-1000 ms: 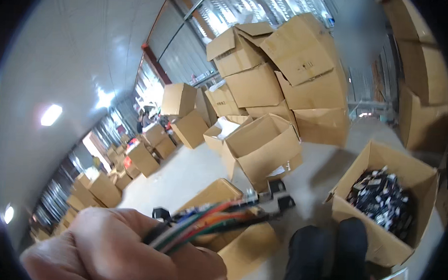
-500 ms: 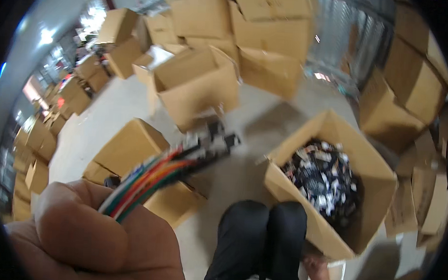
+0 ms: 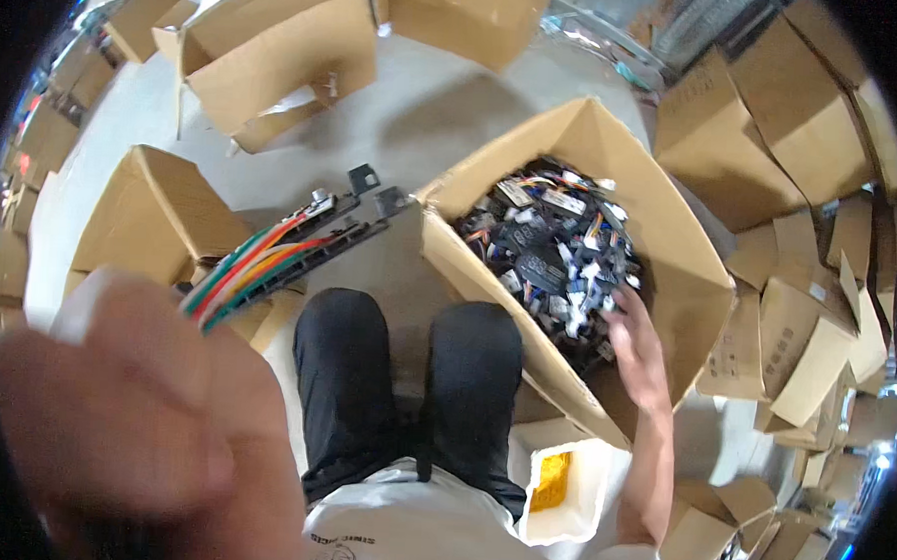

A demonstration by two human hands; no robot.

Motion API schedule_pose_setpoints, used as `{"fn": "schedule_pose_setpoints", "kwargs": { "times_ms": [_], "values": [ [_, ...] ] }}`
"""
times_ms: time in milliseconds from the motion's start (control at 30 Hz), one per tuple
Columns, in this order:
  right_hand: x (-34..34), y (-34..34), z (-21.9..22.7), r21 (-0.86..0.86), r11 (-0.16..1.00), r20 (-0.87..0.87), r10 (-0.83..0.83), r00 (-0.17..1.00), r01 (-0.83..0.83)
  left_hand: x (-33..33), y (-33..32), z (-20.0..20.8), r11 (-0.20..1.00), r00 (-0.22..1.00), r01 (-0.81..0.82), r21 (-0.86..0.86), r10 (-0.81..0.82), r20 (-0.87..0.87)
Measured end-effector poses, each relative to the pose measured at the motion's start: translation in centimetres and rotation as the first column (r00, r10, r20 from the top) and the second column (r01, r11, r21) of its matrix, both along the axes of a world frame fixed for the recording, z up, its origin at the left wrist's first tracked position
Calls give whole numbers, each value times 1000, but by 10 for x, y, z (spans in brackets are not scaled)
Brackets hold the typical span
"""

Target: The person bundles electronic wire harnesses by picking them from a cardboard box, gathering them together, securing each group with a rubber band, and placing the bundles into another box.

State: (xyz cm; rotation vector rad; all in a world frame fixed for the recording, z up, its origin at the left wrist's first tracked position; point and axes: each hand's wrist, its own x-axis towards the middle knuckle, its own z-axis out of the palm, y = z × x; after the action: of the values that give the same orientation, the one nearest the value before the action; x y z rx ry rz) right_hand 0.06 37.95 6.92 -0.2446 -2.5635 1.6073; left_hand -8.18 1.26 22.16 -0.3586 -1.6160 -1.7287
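Observation:
My left hand (image 3: 153, 407), large and blurred at the left, is closed around a bundle of coloured wires (image 3: 259, 267). Green, red, orange, yellow and white strands run out of the fist, ending in black and silvery connector pieces. To the right stands an open cardboard box (image 3: 684, 265) holding a heap of small wired parts (image 3: 544, 259) with black housings and white plugs. Into this box reaches my right hand (image 3: 640, 353), its fingers stretched out and apart at the heap's near right edge. Nothing is visible in its grasp, though the fingertips partly merge with the parts.
Beside my right knee sits a white bin (image 3: 578, 526) with a yellow item (image 3: 552, 482) inside. An open carton (image 3: 136, 211) stands at the left, another carton (image 3: 288, 68) farther off. Stacked boxes (image 3: 776, 104) and flattened cardboard (image 3: 816, 346) line the right side.
The view has tilted down and swung right. My right hand, earlier low near my knee, is now inside the box at the heap. My left hand still grips the wire bundle.

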Motion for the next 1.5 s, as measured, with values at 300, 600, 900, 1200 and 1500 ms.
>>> {"fn": "schedule_pose_setpoints", "kwargs": {
  "times_ms": [300,600,900,1200,1500],
  "values": [
    [-116,20,-103,656,753,253,-287,924,54,-16,45,-52,801,758,376,467,-555,343],
    [-91,52,-129,735,597,-123,-349,929,322,-21,72,-95,549,359,334,766,-825,436],
    [-111,52,-141,817,534,46,-437,898,218,-14,66,-90,635,441,389,667,-765,470],
    [-66,65,67,240,858,-77,-450,890,454,-17,39,-67,631,469,606,484,-775,424],
    [-35,-64,159,647,710,-40,397,917,-279,-20,133,-72,522,711,673,-524,-652,265]
  ]
}}
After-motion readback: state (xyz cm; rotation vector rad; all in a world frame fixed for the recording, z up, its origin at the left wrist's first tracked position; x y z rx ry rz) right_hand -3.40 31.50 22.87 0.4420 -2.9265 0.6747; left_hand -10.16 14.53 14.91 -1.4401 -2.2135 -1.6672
